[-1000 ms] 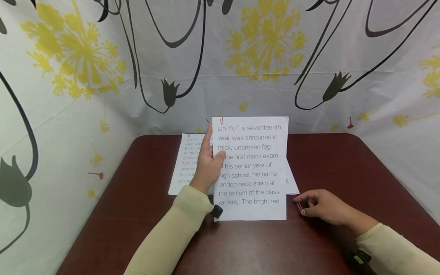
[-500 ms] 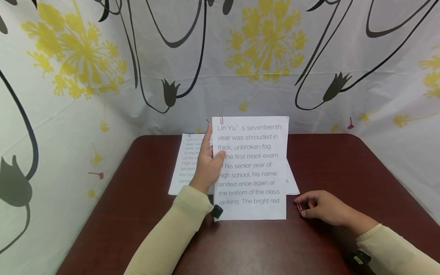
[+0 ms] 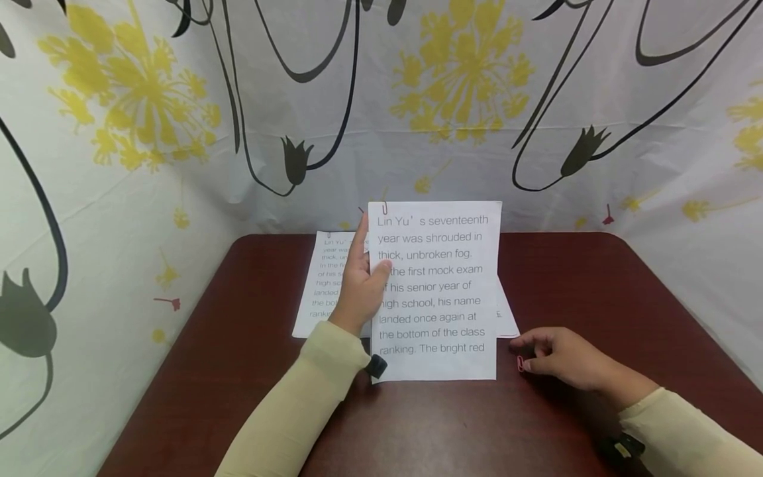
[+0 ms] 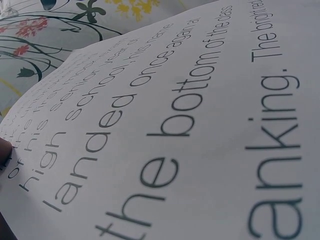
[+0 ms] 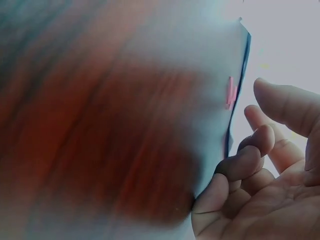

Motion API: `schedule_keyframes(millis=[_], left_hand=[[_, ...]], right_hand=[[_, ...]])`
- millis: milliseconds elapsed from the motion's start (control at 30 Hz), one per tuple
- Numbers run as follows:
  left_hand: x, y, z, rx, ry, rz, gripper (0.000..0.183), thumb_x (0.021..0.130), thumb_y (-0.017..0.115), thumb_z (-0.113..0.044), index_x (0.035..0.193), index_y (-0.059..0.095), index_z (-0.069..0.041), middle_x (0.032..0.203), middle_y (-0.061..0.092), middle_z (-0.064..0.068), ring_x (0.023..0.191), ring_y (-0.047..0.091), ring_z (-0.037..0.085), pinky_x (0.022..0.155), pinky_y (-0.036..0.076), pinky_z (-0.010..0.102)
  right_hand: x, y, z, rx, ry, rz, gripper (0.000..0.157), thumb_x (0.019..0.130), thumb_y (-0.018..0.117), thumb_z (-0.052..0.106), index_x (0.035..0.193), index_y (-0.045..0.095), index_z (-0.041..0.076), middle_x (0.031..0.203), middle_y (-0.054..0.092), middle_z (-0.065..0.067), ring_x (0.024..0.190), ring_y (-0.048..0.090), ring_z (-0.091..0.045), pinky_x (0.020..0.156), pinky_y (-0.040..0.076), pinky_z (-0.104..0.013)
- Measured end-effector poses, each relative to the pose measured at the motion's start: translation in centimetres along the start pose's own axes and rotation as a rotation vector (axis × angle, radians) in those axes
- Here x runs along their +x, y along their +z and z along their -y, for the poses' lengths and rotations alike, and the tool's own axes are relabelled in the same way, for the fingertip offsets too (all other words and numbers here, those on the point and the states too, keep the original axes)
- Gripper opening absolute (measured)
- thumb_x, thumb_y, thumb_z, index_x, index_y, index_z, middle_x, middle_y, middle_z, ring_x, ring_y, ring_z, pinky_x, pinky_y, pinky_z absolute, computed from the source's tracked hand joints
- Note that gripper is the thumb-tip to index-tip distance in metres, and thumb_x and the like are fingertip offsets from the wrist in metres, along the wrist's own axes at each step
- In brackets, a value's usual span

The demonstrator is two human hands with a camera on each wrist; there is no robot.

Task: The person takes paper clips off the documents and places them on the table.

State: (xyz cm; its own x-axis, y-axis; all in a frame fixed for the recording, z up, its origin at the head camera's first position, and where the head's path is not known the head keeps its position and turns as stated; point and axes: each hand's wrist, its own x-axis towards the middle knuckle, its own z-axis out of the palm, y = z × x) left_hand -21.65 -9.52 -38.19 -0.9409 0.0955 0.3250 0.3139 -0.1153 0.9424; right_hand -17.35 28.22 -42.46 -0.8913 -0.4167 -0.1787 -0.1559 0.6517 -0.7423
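Note:
In the head view my left hand (image 3: 361,285) grips a printed sheet (image 3: 438,285) by its left edge, thumb across the front and index finger stretched up along the side. A red paper clip (image 3: 385,209) sits at the sheet's top left corner. The text fills the left wrist view, where a fingertip shows at the left edge. My right hand (image 3: 566,358) is low over the table at the right, fingers partly bent. Beside its thumb tip lies a pink paper clip (image 3: 520,364). In the right wrist view this clip (image 5: 231,93) shows apart from the thumb and fingers.
Behind the held sheet, another printed paper (image 3: 324,285) with a small clip at its top lies on the dark red table (image 3: 197,397); its right corner peeks out. A patterned white curtain (image 3: 357,99) stands around the table's back and sides.
The pink paper clip, tilted between the right index finger and thumb before, now lies beside the thumb tip with the fingers apart from it. The left hand and its sheet have hardly moved.

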Motion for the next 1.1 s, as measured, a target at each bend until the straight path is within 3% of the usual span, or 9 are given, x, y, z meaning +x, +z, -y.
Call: schedule_keyframes(millis=[200,467,733,1100], left_hand=[[0.0,0.0,0.0,-0.009,0.002,0.009,0.088,0.108,0.048,-0.003,0.161,0.011,-0.062,0.132,0.073,0.004,0.1,0.079,0.03,0.079,0.066,0.044],[-0.1,0.1,-0.5,-0.011,-0.015,0.004,0.088,0.108,0.048,-0.002,0.16,0.012,-0.064,0.134,0.072,0.004,0.1,0.079,0.03,0.079,0.066,0.043],[-0.4,0.4,-1.4,-0.009,-0.025,0.002,0.089,0.108,0.048,0.0,0.161,0.012,-0.062,0.135,0.072,0.005,0.102,0.079,0.03,0.081,0.066,0.042],[0.1,0.0,0.2,-0.012,0.023,0.018,0.091,0.108,0.047,0.001,0.162,0.011,-0.062,0.138,0.071,0.0,0.105,0.078,0.029,0.082,0.066,0.043]], right_hand=[[0.0,-0.8,0.8,0.013,-0.011,-0.043,0.042,0.09,0.08,0.008,0.129,0.07,-0.003,0.073,0.052,-0.001,0.061,0.048,-0.009,0.05,0.042,-0.025],[0.0,-2.5,2.8,-0.069,-0.059,-0.177,0.04,0.093,0.079,0.012,0.131,0.071,0.004,0.076,0.053,-0.003,0.058,0.043,-0.01,0.046,0.038,-0.026],[0.1,-3.1,4.6,-0.068,-0.151,-0.257,0.036,0.096,0.078,0.013,0.131,0.071,0.009,0.086,0.063,-0.005,0.072,0.057,-0.014,0.055,0.048,-0.027],[0.4,-3.6,7.6,-0.078,-0.255,-0.378,0.032,0.097,0.076,0.011,0.129,0.072,0.013,0.101,0.067,-0.005,0.085,0.064,-0.011,0.065,0.055,-0.022]])
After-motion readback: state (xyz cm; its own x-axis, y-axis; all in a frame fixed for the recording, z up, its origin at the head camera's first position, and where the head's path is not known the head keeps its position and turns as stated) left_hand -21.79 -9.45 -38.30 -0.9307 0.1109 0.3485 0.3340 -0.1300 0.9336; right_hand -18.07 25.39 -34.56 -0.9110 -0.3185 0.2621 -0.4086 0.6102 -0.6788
